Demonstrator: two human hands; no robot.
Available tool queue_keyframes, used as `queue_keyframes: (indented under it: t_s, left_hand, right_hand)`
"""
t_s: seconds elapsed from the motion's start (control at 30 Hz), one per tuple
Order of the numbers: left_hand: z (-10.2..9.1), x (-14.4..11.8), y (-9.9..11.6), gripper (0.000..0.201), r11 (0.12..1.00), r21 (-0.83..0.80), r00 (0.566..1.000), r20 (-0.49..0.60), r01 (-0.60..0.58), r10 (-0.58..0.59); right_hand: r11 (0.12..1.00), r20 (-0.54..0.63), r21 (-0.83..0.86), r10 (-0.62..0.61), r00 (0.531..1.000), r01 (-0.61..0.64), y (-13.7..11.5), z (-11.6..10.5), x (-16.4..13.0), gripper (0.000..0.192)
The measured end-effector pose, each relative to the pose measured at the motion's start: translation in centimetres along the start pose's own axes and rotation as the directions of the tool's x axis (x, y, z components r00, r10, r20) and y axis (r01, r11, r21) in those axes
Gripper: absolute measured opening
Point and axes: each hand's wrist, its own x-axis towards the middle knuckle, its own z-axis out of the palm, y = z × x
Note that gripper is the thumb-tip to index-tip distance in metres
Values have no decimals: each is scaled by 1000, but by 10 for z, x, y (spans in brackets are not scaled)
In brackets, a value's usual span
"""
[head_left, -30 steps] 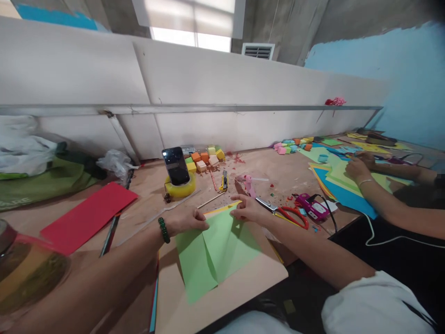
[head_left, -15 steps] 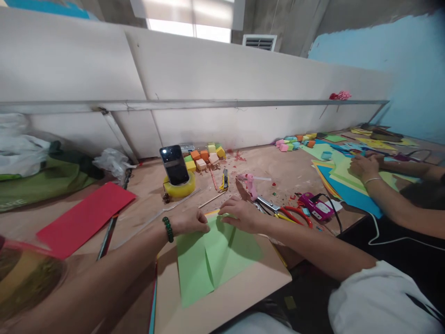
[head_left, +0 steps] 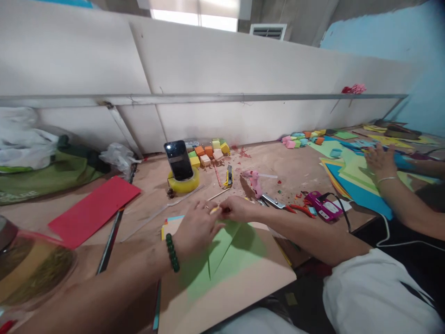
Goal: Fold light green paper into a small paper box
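Since the earlier frame, the left hand [head_left: 199, 225] has slid rightward across the green paper [head_left: 227, 255] to meet the right hand [head_left: 238, 208] at frame centre. Paper lies directly below both hands, lower centre; one fold edge slants down-left from the right hand. Full long axis: not readable, left part covered. Right hand nearer the top edge, fingers curled narrow; left fingers bent, loosely apart, blurred. Grip of either: cannot tell. Bare beige sheet [head_left: 250, 297] leaves room toward lower centre; wooden stick [head_left: 219, 195] and scissors [head_left: 273, 201] crowd above.
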Motion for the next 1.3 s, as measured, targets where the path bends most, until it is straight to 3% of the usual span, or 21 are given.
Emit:
queue_keyframes:
  t_s: [0.07, 0.13, 0.3, 0.6, 0.73, 0.83, 1.03, 1.3]
  left_hand:
    - [10, -13, 12, 35, 994, -11, 994, 2, -105, 105]
    - [17, -25, 20, 40, 989, -51, 989, 48, -137, 139]
    - [25, -43, 29, 37, 989, -108, 983, 139, -102, 117]
    - [38, -66, 32, 53, 983, -52, 972, 146, -178, 184]
    - [34, -66, 33, 49, 985, -100, 978, 138, -141, 154]
    - [33, -65, 34, 51, 986, -120, 980, 147, -117, 134]
    - [40, -68, 31, 61, 985, -94, 977, 142, -148, 160]
    - [46, -70, 30, 64, 982, -102, 978, 117, -158, 170]
  right_hand:
    - [999, -28, -19, 28, 999, -29, 2, 6, -2, 9]
    - [998, -55, -34, 51, 997, -53, 3, 10, -4, 10]
    - [995, -98, -78, 50, 994, -58, 2, 14, -8, 9]
    - [984, -142, -167, 42, 989, -66, -2, 16, -12, 8]
    - [965, -186, -254, -122, 975, 72, -12, 15, -29, 39]
    - [958, -115, -221, -212, 970, 183, -19, 16, -45, 72]
    - [993, -16, -119, -28, 999, 26, -8, 18, -52, 94]
    - [987, -94, -147, 51, 994, -65, 30, 10, -49, 95]
